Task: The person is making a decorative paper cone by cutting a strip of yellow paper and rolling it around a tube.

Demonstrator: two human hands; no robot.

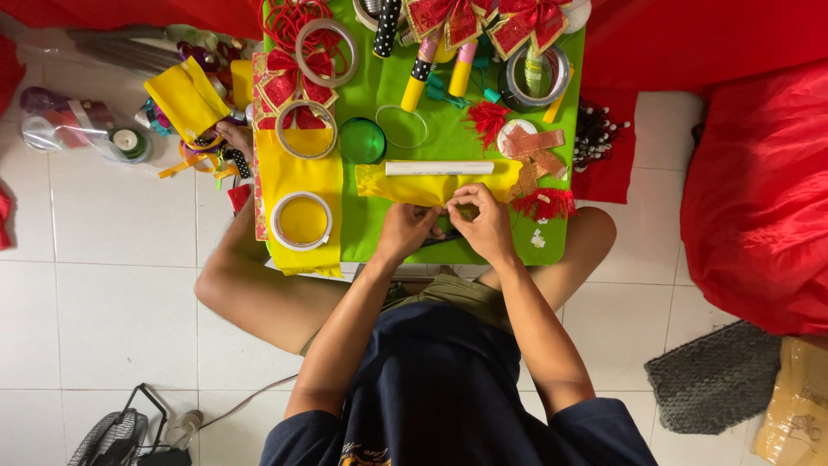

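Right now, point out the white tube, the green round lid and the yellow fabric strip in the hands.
white tube [439,168], head view, middle of its length
green round lid [361,141], head view, centre
yellow fabric strip [405,185], head view, left part

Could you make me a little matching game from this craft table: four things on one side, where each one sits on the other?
Things:
1. white tube
2. green lid
3. tape roll
4. red bows

Places:
A. on the yellow sheet at the table's left edge
B. far edge of the green table
C. on the yellow cloth above both hands
D. mid-table, beside a clear ring

Pairs: 1-C, 2-D, 3-A, 4-B
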